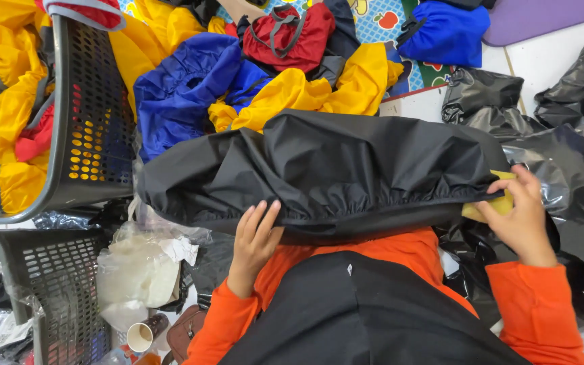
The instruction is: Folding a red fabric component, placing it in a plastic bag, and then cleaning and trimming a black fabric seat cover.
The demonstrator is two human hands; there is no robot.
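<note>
Cluttered floor | black cover between hands | left flat on hem | right pinching edge

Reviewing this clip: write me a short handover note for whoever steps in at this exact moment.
Left hand: flat on the elastic hem of the black cover spread across the lap.
Right hand: pinching the cover's right end together with a yellow piece.
Done: cover stretched out between both hands.
Left: more yellow, blue and red covers lie in the floor pile, and the grey basket holds more yellow ones.
</note>
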